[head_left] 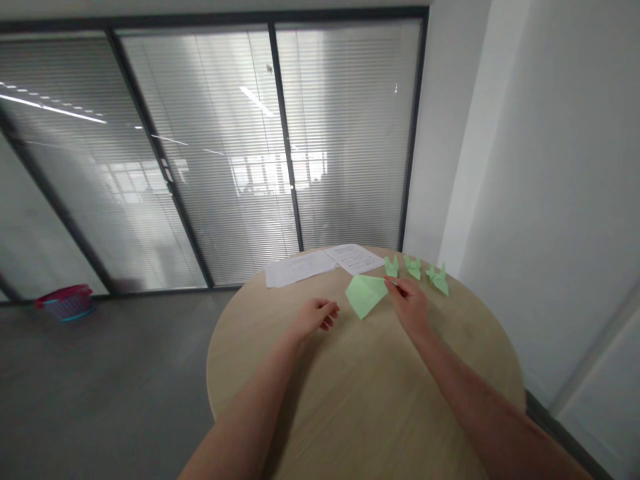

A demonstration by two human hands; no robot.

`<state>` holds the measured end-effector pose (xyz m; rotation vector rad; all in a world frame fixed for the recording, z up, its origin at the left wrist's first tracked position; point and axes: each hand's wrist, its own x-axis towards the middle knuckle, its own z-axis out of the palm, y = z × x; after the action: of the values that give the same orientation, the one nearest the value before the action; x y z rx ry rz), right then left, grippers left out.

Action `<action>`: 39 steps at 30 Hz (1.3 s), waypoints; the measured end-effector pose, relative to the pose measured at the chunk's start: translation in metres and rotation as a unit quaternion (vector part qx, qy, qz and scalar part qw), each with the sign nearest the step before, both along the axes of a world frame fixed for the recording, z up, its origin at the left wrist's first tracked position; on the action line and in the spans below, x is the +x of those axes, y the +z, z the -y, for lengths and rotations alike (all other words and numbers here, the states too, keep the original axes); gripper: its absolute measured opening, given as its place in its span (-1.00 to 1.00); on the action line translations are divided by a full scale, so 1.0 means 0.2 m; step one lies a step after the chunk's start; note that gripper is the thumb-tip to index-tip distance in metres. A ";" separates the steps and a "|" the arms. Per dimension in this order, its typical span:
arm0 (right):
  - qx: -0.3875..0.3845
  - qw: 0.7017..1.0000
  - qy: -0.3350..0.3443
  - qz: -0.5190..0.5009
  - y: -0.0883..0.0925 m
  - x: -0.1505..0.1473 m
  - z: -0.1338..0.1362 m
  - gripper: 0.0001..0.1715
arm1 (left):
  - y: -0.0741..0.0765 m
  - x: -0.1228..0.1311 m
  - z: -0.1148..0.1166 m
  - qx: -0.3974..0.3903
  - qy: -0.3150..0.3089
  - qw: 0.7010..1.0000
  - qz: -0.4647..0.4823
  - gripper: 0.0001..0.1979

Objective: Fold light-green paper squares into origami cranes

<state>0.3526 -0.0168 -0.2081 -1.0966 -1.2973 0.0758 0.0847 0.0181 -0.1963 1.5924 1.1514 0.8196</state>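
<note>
A sheet of light green origami paper, with crease lines and folded edges, is held at its right corner by my right hand. The thumb and fingers of that hand pinch the corner; the rest of the paper spreads to the left over the table. Left of the paper, and apart from it, my left hand hovers with loosely curled fingers and nothing visible in it. Three folded green paper figures with pointed tips stand in a row beyond my right hand: a left figure, a middle figure and a right figure.
A round wooden table carries everything. Printed white sheets, one on the left and another on the right, lie at its far edge. Behind stands a glass partition with blinds. A pink and blue basket sits on the floor.
</note>
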 end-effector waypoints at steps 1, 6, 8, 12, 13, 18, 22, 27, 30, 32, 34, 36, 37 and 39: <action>0.020 0.999 0.019 0.039 0.00 -0.03 0.01 -0.56 | 0.00 0.03 0.01 -0.023 -0.015 0.999 0.020 -0.62; 0.020 0.976 0.142 0.164 -0.02 -0.20 0.06 -0.73 | -0.02 0.10 0.03 -0.117 -0.047 0.983 0.131 -0.35; -0.002 0.954 0.197 0.225 -0.03 -0.26 0.09 -0.74 | -0.02 0.09 0.01 -0.139 -0.024 0.969 0.204 -0.42; -0.084 0.910 0.265 0.307 -0.03 -0.33 0.13 -0.60 | -0.01 0.03 -0.02 -0.107 0.047 0.957 0.265 -0.79; -0.103 0.908 0.277 0.297 -0.03 -0.33 0.13 -0.57 | -0.02 0.02 -0.02 -0.099 0.053 0.958 0.262 -0.82; -0.235 0.922 0.307 -0.008 -0.09 -0.27 0.04 -0.70 | -0.03 -0.01 -0.02 -0.080 0.040 0.971 0.222 -0.79; -0.271 0.905 0.307 -0.118 -0.12 -0.20 -0.04 -0.42 | -0.04 -0.01 -0.01 -0.073 -0.005 0.984 0.165 -0.67; -0.306 0.867 0.351 -0.179 -0.12 -0.16 -0.04 -0.36 | -0.02 0.00 0.04 -0.082 -0.086 0.987 0.107 -0.53; -0.330 0.854 0.366 -0.166 -0.12 -0.15 -0.02 -0.48 | -0.01 0.01 0.06 -0.081 -0.107 0.987 0.093 -0.53; -0.336 0.856 0.360 -0.159 -0.13 -0.15 -0.02 -0.52 | -0.02 0.01 0.06 -0.072 -0.093 0.990 0.083 -0.57; -0.329 0.865 0.343 -0.159 -0.15 -0.14 -0.04 -0.58 | -0.02 0.01 0.04 -0.056 -0.062 0.994 0.074 -0.62; -0.317 0.877 0.325 -0.157 -0.16 -0.14 -0.05 -0.63 | -0.03 0.00 0.03 -0.039 -0.026 0.997 0.065 -0.66; -0.309 0.884 0.318 -0.152 -0.16 -0.13 -0.06 -0.63 | -0.03 0.00 0.02 -0.031 -0.009 0.998 0.059 -0.66; -0.292 0.895 0.308 -0.135 -0.15 -0.13 -0.06 -0.60 | -0.03 0.00 0.01 -0.021 0.017 0.999 0.047 -0.65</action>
<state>0.3268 -0.0052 -0.2389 -1.0702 -1.3540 1.1184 0.0840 0.0153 -0.2030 1.4877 1.1248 0.8779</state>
